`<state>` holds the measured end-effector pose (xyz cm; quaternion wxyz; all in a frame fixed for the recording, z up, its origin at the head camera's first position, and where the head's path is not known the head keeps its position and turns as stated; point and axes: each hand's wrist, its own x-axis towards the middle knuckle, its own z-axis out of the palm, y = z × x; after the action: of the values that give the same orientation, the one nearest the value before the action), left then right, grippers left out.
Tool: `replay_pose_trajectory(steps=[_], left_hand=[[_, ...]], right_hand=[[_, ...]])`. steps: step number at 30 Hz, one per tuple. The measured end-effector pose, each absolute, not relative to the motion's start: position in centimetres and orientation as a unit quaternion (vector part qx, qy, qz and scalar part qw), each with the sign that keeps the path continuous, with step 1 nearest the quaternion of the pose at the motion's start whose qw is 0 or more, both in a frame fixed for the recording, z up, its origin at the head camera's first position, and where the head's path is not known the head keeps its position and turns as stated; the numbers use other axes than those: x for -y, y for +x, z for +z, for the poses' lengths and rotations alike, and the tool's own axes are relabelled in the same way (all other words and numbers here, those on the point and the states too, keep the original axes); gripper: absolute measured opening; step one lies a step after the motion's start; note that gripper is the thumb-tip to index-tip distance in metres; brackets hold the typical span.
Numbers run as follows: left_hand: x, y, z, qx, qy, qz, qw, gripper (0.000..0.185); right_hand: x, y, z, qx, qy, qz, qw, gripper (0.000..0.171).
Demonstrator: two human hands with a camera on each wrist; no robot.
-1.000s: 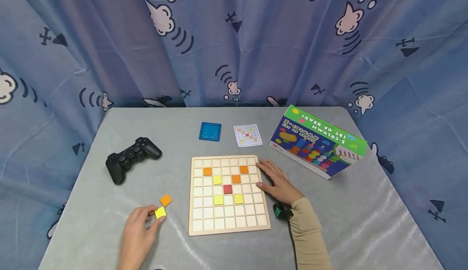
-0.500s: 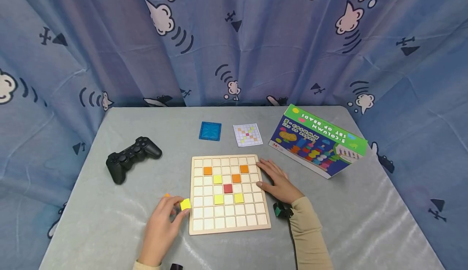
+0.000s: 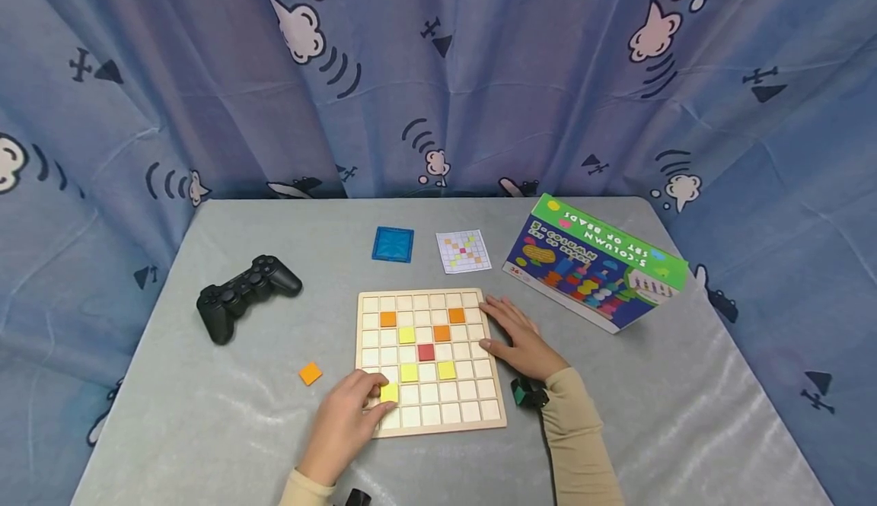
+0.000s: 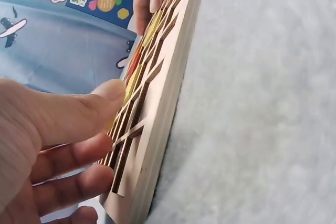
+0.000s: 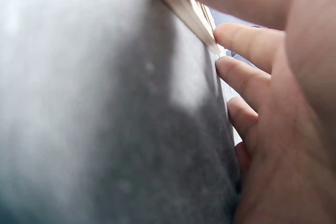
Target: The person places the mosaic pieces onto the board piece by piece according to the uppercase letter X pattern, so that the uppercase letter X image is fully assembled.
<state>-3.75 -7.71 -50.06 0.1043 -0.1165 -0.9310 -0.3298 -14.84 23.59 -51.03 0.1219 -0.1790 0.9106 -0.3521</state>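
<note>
In the head view my left hand (image 3: 346, 418) pinches a yellow square tile (image 3: 389, 393) between thumb and fingers, at a cell in the lower left part of the wooden grid board (image 3: 438, 430). Whether the tile lies fully flat in the cell I cannot tell; the thumb (image 4: 79, 114) hides it in the left wrist view. My right hand (image 3: 524, 346) rests at the board's right edge, its thumb and fingertips touching the rim. The board carries a red tile (image 3: 426, 352) and several orange and yellow ones, roughly in a cross. A loose orange tile (image 3: 310, 373) lies left of the board.
Behind the board are a blue square tray (image 3: 393, 245) and a pattern card (image 3: 464, 252) with a coloured grid. A black game controller (image 3: 249, 297) lies at the left. A colourful toy box (image 3: 596, 266) stands at the back right, before a blue curtain (image 3: 438, 72).
My left hand has carried the yellow tile rightward from beside the loose orange tile onto the board's lower left. My right hand has stayed at the board's right edge.
</note>
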Motion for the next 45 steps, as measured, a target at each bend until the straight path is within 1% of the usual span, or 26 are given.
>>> replay_pose_trajectory(steps=[5,16,21,32,39,45], left_hand=[[7.71,-3.68,-50.11,0.940,-0.114,-0.309,0.086,0.030],[7.57,-3.52,-50.05,0.947,-0.114,-0.290,0.078,0.032],[7.60,-3.50,-50.03,0.949,-0.106,-0.290,0.066,0.028],[7.63,-3.64,-50.22,0.950,-0.102,-0.289,0.064,0.025],[7.59,-3.58,-50.26,0.947,-0.110,-0.290,0.082,0.026],[7.64,-3.72,-50.27,0.943,-0.115,-0.301,0.086,0.026]], right_hand=[[-23.58,-14.86,-51.07,-0.911,-0.176,-0.351,0.121,0.067],[-23.58,-14.86,-51.01,-0.911,-0.181,-0.351,0.120,0.068],[-23.50,-14.88,-50.94,-0.911,-0.181,-0.351,0.121,0.068],[-23.64,-14.93,-51.12,-0.909,-0.184,-0.355,0.120,0.068],[-23.61,-14.83,-51.10,-0.910,-0.182,-0.352,0.120,0.068],[-23.64,-14.91,-50.99,-0.909,-0.180,-0.356,0.124,0.068]])
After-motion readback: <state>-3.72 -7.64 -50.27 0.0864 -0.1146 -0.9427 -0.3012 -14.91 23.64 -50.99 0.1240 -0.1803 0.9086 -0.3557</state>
